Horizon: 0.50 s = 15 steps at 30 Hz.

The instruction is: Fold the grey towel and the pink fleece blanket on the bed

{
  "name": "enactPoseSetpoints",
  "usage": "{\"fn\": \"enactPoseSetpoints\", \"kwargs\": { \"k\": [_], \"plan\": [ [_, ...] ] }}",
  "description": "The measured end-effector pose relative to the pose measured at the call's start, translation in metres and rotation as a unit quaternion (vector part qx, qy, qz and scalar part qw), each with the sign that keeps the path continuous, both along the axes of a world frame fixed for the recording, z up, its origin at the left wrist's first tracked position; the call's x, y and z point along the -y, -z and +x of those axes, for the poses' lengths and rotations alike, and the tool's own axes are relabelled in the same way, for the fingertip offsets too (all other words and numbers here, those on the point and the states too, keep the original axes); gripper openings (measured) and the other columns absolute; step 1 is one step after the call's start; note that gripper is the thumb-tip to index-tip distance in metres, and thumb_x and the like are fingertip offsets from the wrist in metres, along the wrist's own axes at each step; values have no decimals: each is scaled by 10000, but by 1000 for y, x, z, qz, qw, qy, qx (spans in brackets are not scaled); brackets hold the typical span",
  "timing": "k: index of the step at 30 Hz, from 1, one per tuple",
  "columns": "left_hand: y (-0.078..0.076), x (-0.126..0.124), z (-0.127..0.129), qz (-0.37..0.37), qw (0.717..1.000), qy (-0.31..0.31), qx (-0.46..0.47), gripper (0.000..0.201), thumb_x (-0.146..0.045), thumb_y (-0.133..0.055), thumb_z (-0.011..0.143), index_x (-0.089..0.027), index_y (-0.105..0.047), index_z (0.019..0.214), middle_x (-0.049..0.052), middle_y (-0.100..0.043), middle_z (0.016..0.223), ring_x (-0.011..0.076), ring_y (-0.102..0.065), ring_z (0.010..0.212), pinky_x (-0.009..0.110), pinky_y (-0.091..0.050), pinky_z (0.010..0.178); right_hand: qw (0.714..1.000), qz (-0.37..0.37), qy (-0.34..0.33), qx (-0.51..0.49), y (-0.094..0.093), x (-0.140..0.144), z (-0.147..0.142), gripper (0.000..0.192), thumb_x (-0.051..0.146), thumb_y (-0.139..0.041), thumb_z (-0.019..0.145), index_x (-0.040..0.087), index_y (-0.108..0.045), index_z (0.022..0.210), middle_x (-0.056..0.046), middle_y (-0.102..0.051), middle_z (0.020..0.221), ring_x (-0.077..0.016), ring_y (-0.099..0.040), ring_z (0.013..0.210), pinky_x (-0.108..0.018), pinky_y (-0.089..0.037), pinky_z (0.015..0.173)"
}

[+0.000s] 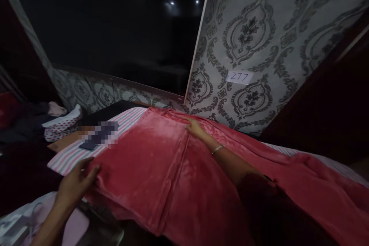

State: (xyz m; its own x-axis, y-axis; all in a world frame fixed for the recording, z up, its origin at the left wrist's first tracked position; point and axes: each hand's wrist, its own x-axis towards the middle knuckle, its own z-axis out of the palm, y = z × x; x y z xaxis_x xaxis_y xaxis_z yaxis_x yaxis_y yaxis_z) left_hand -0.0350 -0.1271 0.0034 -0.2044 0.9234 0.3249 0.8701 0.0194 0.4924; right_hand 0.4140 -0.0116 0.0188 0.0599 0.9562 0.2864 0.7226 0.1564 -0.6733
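I see one pink blanket [161, 169] spread over a striped sheet [69, 155], covering most of the surface from centre to the right edge of view. Left hand [75, 182] is pinching the blanket's near-left corner, fingers curled on the fabric, right at the surface edge. Right hand [195, 127] lies flat and unclenched on the blanket's far edge, palm down, grasping nothing, close to the wall [259, 38]. One bracelet [217, 148] on the right wrist. A raised seam or fold runs down the blanket from the right hand toward me. Open room: bare sheet strip to the left of the blanket; far side is tight against the patterned wall, which carries one label [240, 77] reading 277. One dark flat item [98, 136] sits on the sheet at far left, blurred out, can't identify it. Beyond it one dotted cloth bundle [62, 125] and dark clothes, barely readable in low light. Big dark panel [115, 27] at upper left shows three light spots, nothing else legible. Bottom left corner has a pale object, cut off, unclear. My right sleeve blocks the lower right of the blanket; its near hem drops out of frame. Right-hand side beyond the wall is just dark.
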Motion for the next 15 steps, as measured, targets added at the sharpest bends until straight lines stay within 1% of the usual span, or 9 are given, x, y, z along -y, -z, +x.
{"fn": "enactPoseSetpoints", "kwargs": {
  "k": [2,4,5,7,8,9,10,12,15],
  "plan": [
    [-2,9,15,52,997,2,-51,633,-619,-376,780,-122,-651,1059,206,-726,1014,397,-692,955,538,-572,845,999,-4,41,-19,5,22,30,441,87,-607,787,183,-696,1208,-99,-703,1221,-256,-613,1216,-418,-426,1111],
    [-6,25,48,132,986,75,-72,575,-572,-372,852,-133,-636,1112,209,-704,1118,390,-659,1071,550,-524,957,996,-20,76,-44,9,42,52,413,98,-569,818,183,-691,1204,-84,-735,1063,-245,-675,1076,-425,-508,1018],
    [-6,34,69,155,978,130,-55,517,-558,-403,875,-163,-630,1118,174,-711,1114,351,-665,1068,505,-532,960,994,-33,86,-60,11,50,58,412,110,-559,833,177,-679,1222,-72,-737,966,-234,-702,970,-411,-555,934],
    [-3,55,115,150,954,261,-5,428,-517,-461,907,-211,-621,1160,108,-716,1115,275,-678,1050,409,-549,940,989,-64,94,-96,16,61,58,438,141,-549,867,160,-631,1297,-42,-708,813,-200,-708,763,-347,-600,743],
    [0,64,136,125,945,303,-1,399,-489,-482,919,-220,-623,1178,100,-706,1142,264,-670,1066,398,-546,941,986,-78,92,-113,19,63,53,463,159,-547,885,161,-596,1345,-28,-693,777,-181,-698,697,-309,-595,667],
    [3,73,154,95,940,328,-9,389,-474,-516,913,-218,-631,1183,104,-695,1150,267,-664,1064,402,-544,936,984,-89,89,-128,22,64,45,487,178,-547,901,173,-560,1388,-15,-682,764,-164,-689,659,-275,-582,616],
    [7,79,169,68,941,331,-21,391,-460,-556,895,-203,-639,1176,116,-687,1147,280,-656,1057,419,-541,932,981,-99,86,-141,25,63,36,507,196,-548,916,197,-529,1423,-4,-677,766,-148,-684,642,-249,-570,586],
    [11,88,187,11,948,315,-51,387,-413,-602,870,-168,-647,1166,138,-668,1133,301,-635,1047,451,-525,935,977,-115,85,-156,30,56,17,531,231,-545,939,244,-479,1466,13,-674,777,-128,-676,619,-223,-558,561],
    [11,93,194,-49,950,293,-96,344,-309,-597,874,-140,-639,1170,151,-643,1142,307,-602,1079,464,-488,975,973,-131,106,-158,33,41,-4,551,300,-535,957,228,-435,1494,-6,-692,796,-146,-663,570,-258,-563,540]
  ]
}}
